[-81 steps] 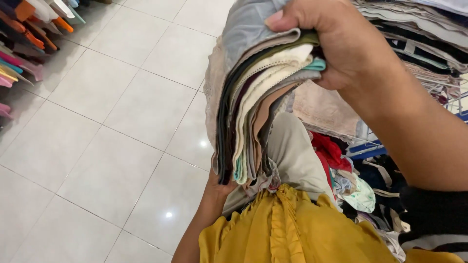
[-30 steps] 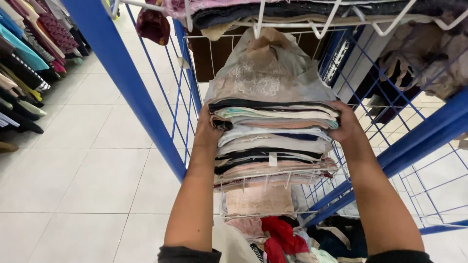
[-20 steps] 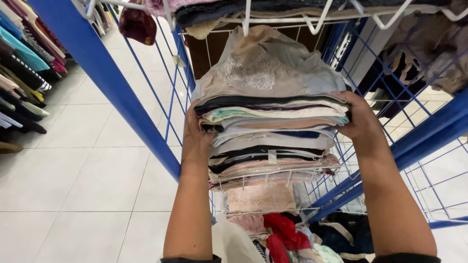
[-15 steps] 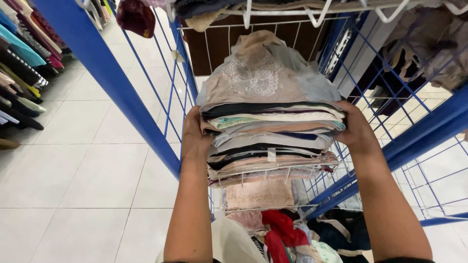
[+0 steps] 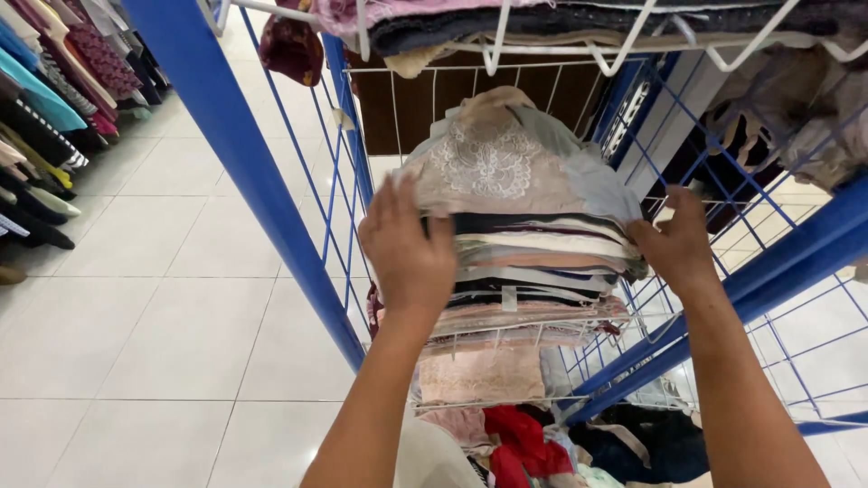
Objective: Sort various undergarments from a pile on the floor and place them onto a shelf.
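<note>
The fingers of the left hand [image 5: 407, 258] lie flat and slightly spread against the left end of a stack of folded garments [image 5: 533, 262], the palm pressing in on the edges of the cloth. The right hand [image 5: 674, 244] mirrors it at the right end, its fingers curled loosely around the far corner of the pile (the fingertips themselves are hidden behind the fabric, so how tightly they grip cannot be told). Neither hand is closed on anything; both flank the stack and touch it from the sides.

The stack sits on a white wire shelf [image 5: 506, 330] in the middle of the frame, with a beige lace-trimmed piece [image 5: 493, 172] draped over its top and striped layers of cream, black, grey and pink below. A blue metal rack frame [image 5: 244, 172] rises on the left, and a blue wire grid [image 5: 768, 307] closes the right side. Beneath the shelf, near the person, lies a jumble of loose clothing, a red garment [image 5: 520, 447] among it. Above, another wire shelf [image 5: 561, 45] carries more folded cloth.

By the look of it, the step in hand is settling and squaring the pile on its shelf. The next move seems to call for even pressure from both sides so that the layers stay aligned and the draped top piece does not slide off.
</note>
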